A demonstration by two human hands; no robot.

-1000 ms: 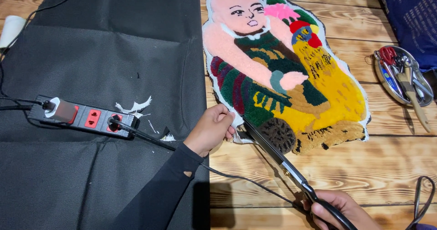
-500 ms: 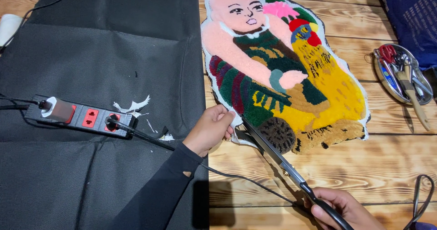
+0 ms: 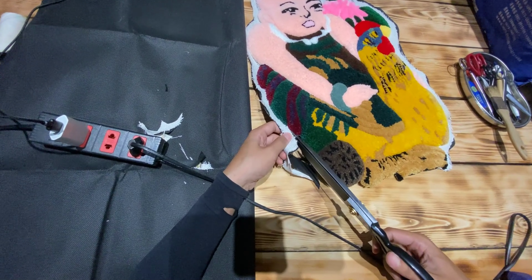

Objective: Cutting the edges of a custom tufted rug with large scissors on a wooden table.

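Observation:
A colourful tufted rug piece (image 3: 343, 80) shaped like a child figure lies on the wooden table (image 3: 432, 213), with a white backing border around it. My left hand (image 3: 259, 153) pinches that white border at the rug's lower left edge. My right hand (image 3: 415, 255) grips the black handles of long scissors (image 3: 343, 188) at the bottom of the view. The blades point up-left and meet the border right beside my left fingers, where a cut strip of white backing hangs loose.
Black fabric (image 3: 122, 69) covers the left half of the table. On it lie a black power strip (image 3: 100, 139) with a plugged cable and white fabric scraps (image 3: 163, 127). A metal tray of tools (image 3: 493, 89) sits at the right edge, dark blue cloth (image 3: 501, 19) above it.
The scissors have advanced up along the rug's lower left border. My left hand stays on the edge and has shifted slightly with it.

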